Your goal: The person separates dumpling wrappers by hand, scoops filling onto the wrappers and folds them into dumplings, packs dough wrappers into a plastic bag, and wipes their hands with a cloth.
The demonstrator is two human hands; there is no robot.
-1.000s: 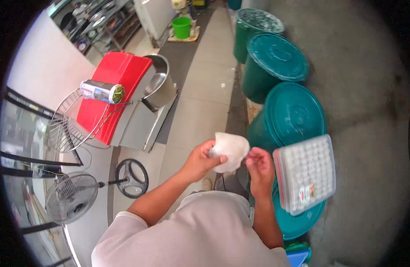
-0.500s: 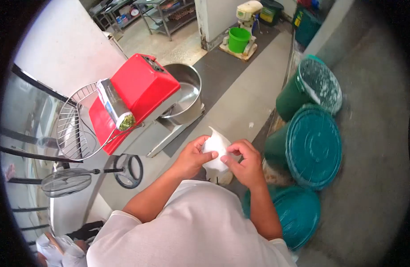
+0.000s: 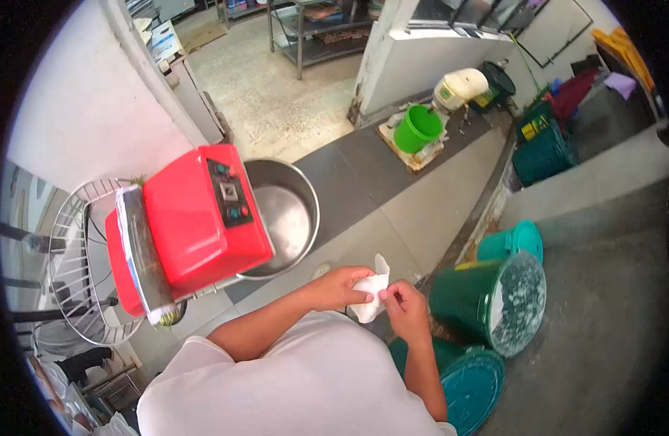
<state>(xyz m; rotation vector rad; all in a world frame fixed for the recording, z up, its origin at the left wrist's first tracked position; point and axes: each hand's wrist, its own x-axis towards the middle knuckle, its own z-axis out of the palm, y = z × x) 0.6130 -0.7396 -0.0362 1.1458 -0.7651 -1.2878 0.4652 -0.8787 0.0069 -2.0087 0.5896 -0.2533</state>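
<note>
In front of my chest is a small, thin white piece [image 3: 371, 304], limp and creased, perhaps a plastic bag or a cloth; its exact kind is not clear. My left hand [image 3: 340, 287] grips it from the left side, the thumb lying across it. At its right edge my right hand [image 3: 408, 308] pinches it between thumb and fingertips. One corner of the piece sticks up above the fingers. Part of it is hidden behind both hands.
On the left stands a red mixer [image 3: 192, 225] with a steel bowl [image 3: 283, 218] and a wrapped roll [image 3: 142, 251] on top. Green bins [image 3: 458, 298] line the right side. Further off are a green bucket [image 3: 418, 128] on a small machine's base and a metal shelf [image 3: 301, 36].
My view has shifted forward, with the red mixer and bowl now lower and nearer. Both hands still hold the white piece, which looks more gathered now.
</note>
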